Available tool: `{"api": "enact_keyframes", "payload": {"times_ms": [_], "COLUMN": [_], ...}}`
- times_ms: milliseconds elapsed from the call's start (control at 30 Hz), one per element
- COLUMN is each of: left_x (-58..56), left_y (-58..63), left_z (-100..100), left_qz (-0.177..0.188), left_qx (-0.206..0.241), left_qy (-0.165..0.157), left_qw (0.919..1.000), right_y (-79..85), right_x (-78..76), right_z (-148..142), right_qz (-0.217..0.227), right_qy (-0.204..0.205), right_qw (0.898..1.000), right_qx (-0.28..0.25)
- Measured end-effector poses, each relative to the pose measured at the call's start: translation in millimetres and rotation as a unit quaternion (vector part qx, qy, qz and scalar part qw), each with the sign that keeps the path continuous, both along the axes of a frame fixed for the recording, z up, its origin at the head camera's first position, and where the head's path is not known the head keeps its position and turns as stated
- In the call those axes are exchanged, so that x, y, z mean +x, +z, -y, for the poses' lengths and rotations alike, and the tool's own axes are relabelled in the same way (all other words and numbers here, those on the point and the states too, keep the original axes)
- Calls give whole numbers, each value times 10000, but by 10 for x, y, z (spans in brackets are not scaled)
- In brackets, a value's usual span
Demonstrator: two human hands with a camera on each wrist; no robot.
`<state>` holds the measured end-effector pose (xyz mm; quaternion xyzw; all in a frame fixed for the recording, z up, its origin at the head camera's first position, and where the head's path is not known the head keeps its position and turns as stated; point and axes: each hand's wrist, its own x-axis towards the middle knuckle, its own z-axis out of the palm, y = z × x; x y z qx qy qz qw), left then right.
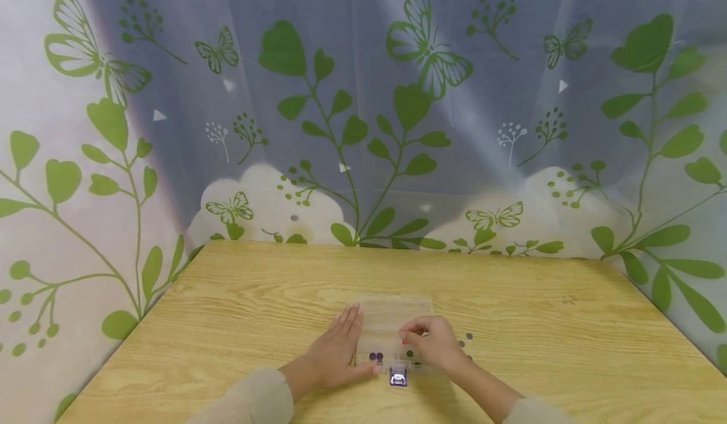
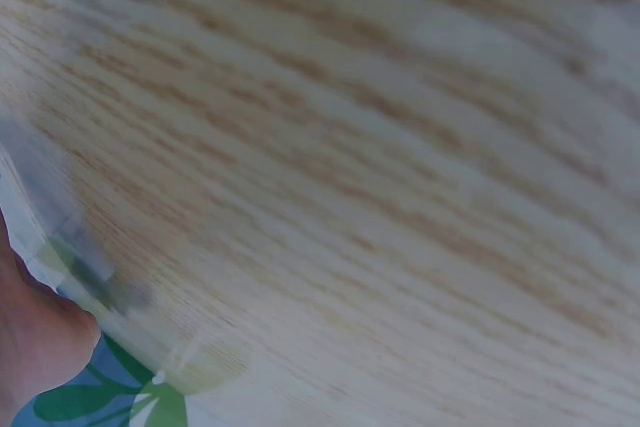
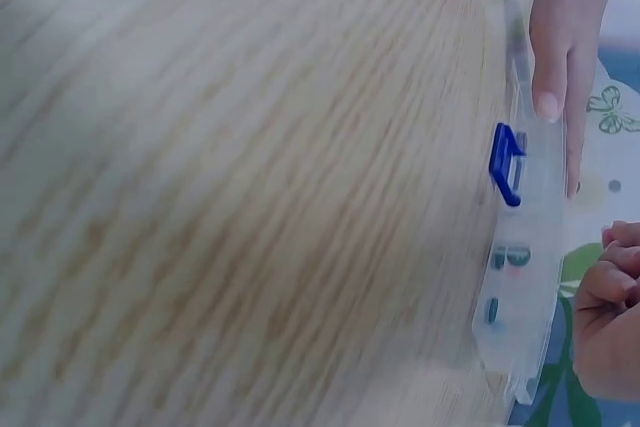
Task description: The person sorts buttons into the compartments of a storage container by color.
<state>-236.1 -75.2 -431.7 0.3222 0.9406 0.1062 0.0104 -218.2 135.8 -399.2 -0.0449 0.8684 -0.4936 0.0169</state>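
Observation:
A clear plastic box [image 1: 392,313] with a blue latch [image 1: 399,376] at its front lies on the table. My left hand [image 1: 337,351] rests along the box's left side, fingers straight, thumb at the front edge. Over the box's right part, my right hand [image 1: 434,342] has its fingers curled, and thumb and forefinger pinch a small red piece [image 1: 404,342]. Inside the box are two purple discs [image 1: 376,356] at the front left and a green disc [image 1: 410,353] nearer the right. From the right wrist view, the blue latch [image 3: 507,165] stands out from the box wall.
Several small dark discs [image 1: 469,335] lie on the wood-grain table [image 1: 272,291], just right of the box and partly behind the right hand. A curtain [image 1: 352,127] printed with green leaves and butterflies hangs around the table's back and sides.

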Motion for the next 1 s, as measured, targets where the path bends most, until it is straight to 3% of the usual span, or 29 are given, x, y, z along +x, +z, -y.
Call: {"api": "enact_keyframes", "payload": {"times_ms": [600, 1000], "left_x": [-21, -29], "left_y": [-34, -48], "left_z": [0, -1], "left_qz": [26, -37], "left_qx": [-60, -57], "left_qy": [-28, -46], "left_qw": [10000, 10000], "right_y": [-33, -86], "right_x": [36, 93], "right_z": [-407, -649], "right_qz": [-224, -246], "right_qy": [204, 14], "right_qw": [9995, 9996], "right_qx": [-61, 145]}}
